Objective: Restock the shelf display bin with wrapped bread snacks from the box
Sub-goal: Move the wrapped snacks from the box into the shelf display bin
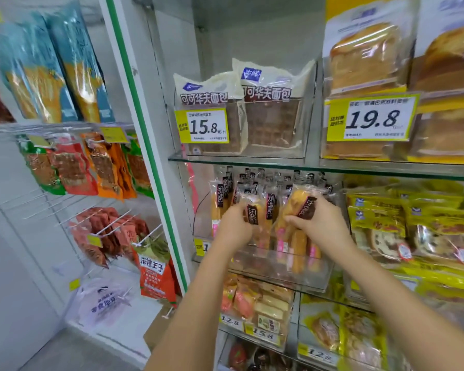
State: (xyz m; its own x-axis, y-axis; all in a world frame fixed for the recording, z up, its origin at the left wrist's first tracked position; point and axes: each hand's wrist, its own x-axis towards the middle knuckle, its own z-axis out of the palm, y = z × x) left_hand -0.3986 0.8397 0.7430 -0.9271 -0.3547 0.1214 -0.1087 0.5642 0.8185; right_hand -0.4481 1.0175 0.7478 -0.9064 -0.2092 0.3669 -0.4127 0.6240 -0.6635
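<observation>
Both hands are working at the clear bin [279, 275], and the step in hand is looking like placement: seating fresh snacks among those already in it. The left hand [235, 224] is gripping one snack [253, 215] near its dark label, left of the bin's middle, with fingers curled round the wrapper. The right hand [322, 222] is pinching a second snack [296, 203], which is tilting over the bin's right half. The stock [270, 210] is standing upright in rows toward the bin's back, and the bin's front is showing more open room.

Next, each snack is likely needing to be tipped upright, slid down behind the bin's front wall and let go. The glass shelf [252, 161] is sitting just above the bin, leaving little headroom, so a low entry from the front is looking safest. Yellow packs [413, 223] are crowding the bin's right side. A cardboard corner [156, 329], probably the box, is showing well below the bin to its left.
</observation>
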